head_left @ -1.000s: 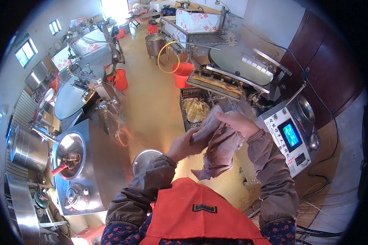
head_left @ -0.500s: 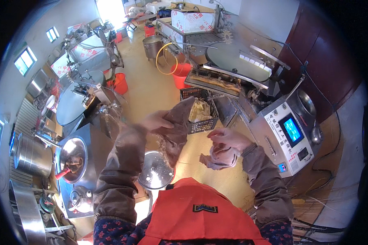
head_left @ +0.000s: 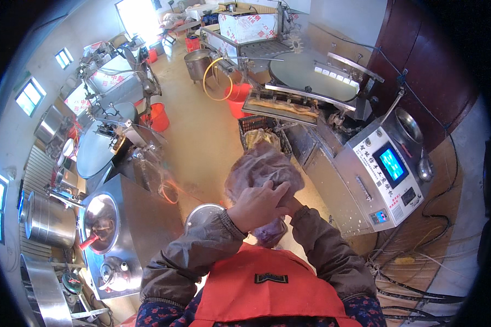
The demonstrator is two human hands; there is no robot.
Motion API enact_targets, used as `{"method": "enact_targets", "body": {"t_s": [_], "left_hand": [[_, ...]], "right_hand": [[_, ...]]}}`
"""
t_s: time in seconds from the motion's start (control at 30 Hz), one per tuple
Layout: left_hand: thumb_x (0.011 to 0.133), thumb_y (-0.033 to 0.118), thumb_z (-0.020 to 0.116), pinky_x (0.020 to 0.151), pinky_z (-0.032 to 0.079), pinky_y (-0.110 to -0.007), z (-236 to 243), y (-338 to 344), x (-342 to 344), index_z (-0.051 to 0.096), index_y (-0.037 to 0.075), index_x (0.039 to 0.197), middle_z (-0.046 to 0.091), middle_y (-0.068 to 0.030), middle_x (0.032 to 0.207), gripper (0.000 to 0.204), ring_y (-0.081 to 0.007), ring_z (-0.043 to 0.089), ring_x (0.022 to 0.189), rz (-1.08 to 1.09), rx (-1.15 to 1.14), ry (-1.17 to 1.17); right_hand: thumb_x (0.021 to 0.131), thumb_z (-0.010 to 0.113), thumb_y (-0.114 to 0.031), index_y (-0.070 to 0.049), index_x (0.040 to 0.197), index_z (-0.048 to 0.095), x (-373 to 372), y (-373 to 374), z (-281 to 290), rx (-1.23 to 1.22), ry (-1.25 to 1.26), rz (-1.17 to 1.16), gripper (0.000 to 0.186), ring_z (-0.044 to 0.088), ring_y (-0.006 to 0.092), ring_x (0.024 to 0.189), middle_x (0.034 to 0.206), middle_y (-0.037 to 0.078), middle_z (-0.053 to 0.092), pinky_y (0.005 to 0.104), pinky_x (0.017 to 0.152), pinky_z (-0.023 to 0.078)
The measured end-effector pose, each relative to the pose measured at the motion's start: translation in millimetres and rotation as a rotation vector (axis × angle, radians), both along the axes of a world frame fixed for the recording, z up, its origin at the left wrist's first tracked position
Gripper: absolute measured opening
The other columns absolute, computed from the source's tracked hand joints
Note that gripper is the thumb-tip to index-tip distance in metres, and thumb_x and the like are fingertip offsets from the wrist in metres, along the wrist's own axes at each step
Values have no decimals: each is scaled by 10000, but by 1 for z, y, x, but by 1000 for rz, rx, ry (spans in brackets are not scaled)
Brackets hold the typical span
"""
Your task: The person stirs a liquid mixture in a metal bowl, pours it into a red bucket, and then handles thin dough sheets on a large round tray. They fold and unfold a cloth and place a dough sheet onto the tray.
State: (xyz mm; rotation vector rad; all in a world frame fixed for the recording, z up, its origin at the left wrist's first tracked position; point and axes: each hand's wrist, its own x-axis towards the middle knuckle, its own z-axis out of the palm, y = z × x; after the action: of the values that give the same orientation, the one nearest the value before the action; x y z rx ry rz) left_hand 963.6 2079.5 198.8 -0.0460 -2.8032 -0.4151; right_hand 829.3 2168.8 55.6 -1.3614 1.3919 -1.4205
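On the left, a steel counter (head_left: 153, 218) carries a bowl (head_left: 102, 210) with a red-handled tool (head_left: 89, 241) and a kettle (head_left: 113, 272), all well apart from the work. In the middle, the purplish-grey cloth (head_left: 262, 169) is bunched at both hands, above the floor in front of the apron (head_left: 267, 300). The left hand (head_left: 259, 208) lies across it, fingers spread apart; whether they pinch it I cannot tell. The right hand (head_left: 290, 204) is mostly hidden behind, so its grip cannot be told either. The cloth looks thin, so a hard pull could tear it, and a loose grip could let its lower end slip to the floor. It overlaps the yellowish pieces (head_left: 259, 136) in the black crate (head_left: 250, 123) from this view; if it sagged, it might catch there. As for writing, white panels (head_left: 112, 75) at far left bear red print, the apron's dark badge (head_left: 271, 278) is too small to read, and the control box (head_left: 360, 199) at right has large dark characters, smaller red ones and a lit blue screen (head_left: 391, 165).
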Motion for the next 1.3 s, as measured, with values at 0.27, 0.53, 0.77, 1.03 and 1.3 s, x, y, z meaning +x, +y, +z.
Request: {"method": "enact_targets", "body": {"t_s": [0.27, 0.53, 0.77, 1.03, 1.3], "left_hand": [[804, 351, 680, 886, 462, -408, -35, -53, -8, 492, 41, 1254, 526, -228, 1198, 578, -373, 542, 1083, 193, 548, 69], [772, 334, 757, 958, 424, -324, -79, -38, -9, 349, -90, 1314, 522, -191, 1206, 800, -223, 528, 1107, 138, 1151, -64], [849, 306, 683, 945, 436, -314, -101, -43, 10, 391, -39, 1314, 557, -111, 1182, 649, -183, 549, 1058, -47, 1803, -466], [964, 356, 477, 1074, 285, -359, -126, -42, 13, 377, 21, 1369, 469, -130, 1293, 536, -217, 428, 1212, 100, 1134, -211], [970, 349, 444, 1075, 279, -366, -107, -10, 11, 390, 32, 1370, 460, -147, 1317, 513, -268, 429, 1223, -84, 1913, 33]], "right_hand": [[919, 533, -204, -73, 1347, 399, -15, 14, -12, -2, 621, -150, 468, 442, 203, 1199, 1294, 95, 476, 338, 1005, 375], [938, 520, -241, -58, 1319, 426, 3, 18, -15, 17, 871, -239, 433, 395, 199, 1255, 1342, 95, 435, 336, 1044, 340], [899, 560, -215, -58, 1288, 452, 18, 18, 40, 587, 258, -61, 433, 406, 220, 1238, 1340, 125, 440, 334, 1053, 324], [895, 493, -154, -77, 1144, 520, 16, 13, 22, -24, 538, -181, 262, 563, 220, 1018, 1117, 132, 568, 324, 829, 485], [784, 599, -192, -35, 864, 634, 26, -15, 67, 425, 1151, -168, 180, 633, 346, 782, 876, 174, 626, 429, 700, 511]]}}
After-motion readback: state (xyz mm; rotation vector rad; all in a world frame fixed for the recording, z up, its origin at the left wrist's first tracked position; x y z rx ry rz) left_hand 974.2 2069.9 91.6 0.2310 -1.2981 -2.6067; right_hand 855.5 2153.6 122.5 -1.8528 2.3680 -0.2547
